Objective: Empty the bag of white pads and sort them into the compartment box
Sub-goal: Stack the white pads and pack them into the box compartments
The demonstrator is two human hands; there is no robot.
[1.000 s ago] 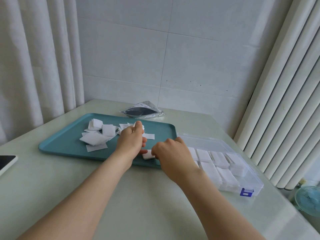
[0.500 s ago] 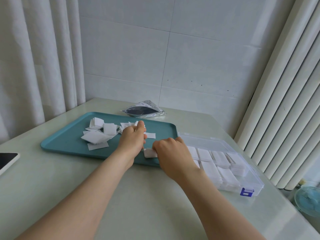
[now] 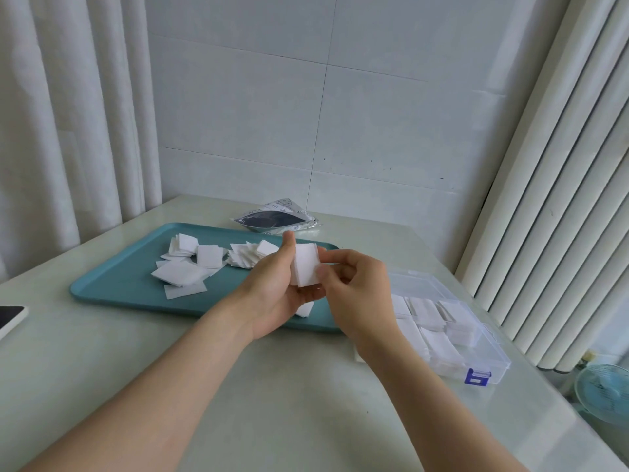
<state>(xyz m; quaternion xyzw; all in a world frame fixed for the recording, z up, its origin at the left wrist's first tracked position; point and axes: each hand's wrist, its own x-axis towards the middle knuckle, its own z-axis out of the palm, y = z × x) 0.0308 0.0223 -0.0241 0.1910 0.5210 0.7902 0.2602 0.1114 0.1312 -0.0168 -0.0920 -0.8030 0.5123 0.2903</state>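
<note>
A small stack of white pads is held upright above the right end of the teal tray. My left hand cups it from the left with the thumb up along its edge. My right hand pinches its right side. Loose white pads lie scattered on the tray, and one pad lies under my left hand. The clear compartment box stands open to the right, with pads stacked in several compartments. The opened bag lies behind the tray.
A phone lies at the table's left edge. Curtains hang on the left, a tiled wall stands behind, and vertical blinds run along the right. A small teal fan sits below the table's right edge.
Both hands have lifted off the tray's front edge. They now hold a gathered stack of pads upright between them, above the tray.
</note>
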